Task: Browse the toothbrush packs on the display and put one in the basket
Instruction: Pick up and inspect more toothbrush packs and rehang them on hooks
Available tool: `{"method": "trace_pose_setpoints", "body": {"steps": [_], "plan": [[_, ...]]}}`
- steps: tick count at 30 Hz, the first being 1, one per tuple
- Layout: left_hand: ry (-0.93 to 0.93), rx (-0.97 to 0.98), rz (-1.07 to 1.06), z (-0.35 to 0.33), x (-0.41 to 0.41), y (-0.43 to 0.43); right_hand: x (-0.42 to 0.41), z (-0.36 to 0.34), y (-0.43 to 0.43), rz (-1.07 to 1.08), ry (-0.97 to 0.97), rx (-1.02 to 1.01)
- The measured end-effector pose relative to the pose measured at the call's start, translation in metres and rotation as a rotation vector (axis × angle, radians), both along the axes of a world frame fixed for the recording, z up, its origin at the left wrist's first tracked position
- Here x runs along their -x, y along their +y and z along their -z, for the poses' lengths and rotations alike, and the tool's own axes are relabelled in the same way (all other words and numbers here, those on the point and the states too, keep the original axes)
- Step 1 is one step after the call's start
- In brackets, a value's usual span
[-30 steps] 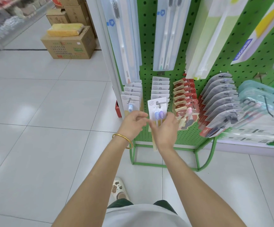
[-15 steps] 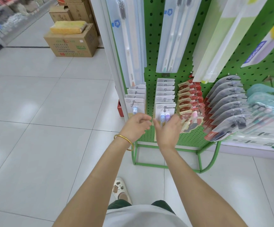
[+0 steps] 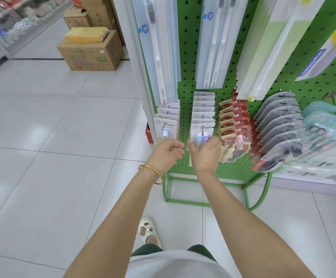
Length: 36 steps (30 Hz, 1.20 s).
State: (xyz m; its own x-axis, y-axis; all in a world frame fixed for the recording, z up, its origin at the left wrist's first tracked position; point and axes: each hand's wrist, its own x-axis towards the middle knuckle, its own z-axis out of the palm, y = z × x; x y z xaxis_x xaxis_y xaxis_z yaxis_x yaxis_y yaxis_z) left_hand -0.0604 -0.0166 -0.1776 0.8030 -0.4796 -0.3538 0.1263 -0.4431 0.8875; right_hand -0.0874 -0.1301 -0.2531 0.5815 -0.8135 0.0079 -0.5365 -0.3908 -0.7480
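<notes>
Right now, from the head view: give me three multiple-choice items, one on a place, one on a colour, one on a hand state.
1. Where does the yellow pack lie?
A) on the floor tiles
B) on the cardboard box
C) hung on a hook

2. What colour is the pegboard?
A) green
B) red
C) white

3. What do the left hand and right hand hold?
A) one pack each
B) one pack between them
C) nothing

Answers:
1 B: the pack sits on the box's top.
2 A: the perforated panel is green.
3 C: both hands are in front of the hanging toothbrush packs and grip none.
</notes>
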Motion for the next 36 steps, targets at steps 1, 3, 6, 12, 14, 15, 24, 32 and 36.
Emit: {"method": "trace_pose_setpoints", "body": {"steps": [1, 3, 6, 12, 14, 15, 24, 32, 36], "plan": [[-0.001, 0.004, -0.009, 0.000, 0.001, 0.001, 0.001, 0.000, 0.000, -0.004, 0.001, 0.000], [-0.005, 0.007, -0.034, 0.001, 0.003, 0.002, 0.003, -0.003, -0.001, -0.007, 0.009, -0.005], [-0.029, 0.014, -0.101, 0.002, 0.004, 0.006, 0.008, -0.006, 0.001, -0.021, 0.018, -0.031], [-0.273, 0.043, -0.389, 0.004, -0.010, 0.021, 0.033, -0.009, 0.017, -0.009, -0.005, -0.138], [-0.409, 0.052, -0.415, -0.002, -0.020, 0.023, 0.042, -0.008, 0.027, -0.037, 0.023, -0.171], [-0.474, 0.038, -0.400, -0.005, -0.026, 0.024, 0.044, -0.007, 0.032, -0.056, 0.038, -0.193], [-0.699, -0.115, -0.010, -0.004, -0.073, 0.023, 0.018, -0.025, 0.063, -0.093, 0.000, -0.294], [-0.686, -0.096, 0.068, 0.002, -0.087, 0.020, 0.009, -0.037, 0.072, -0.019, -0.107, -0.321], [-0.656, -0.048, 0.075, 0.005, -0.089, 0.021, 0.007, -0.040, 0.073, -0.022, -0.132, -0.313]]}}
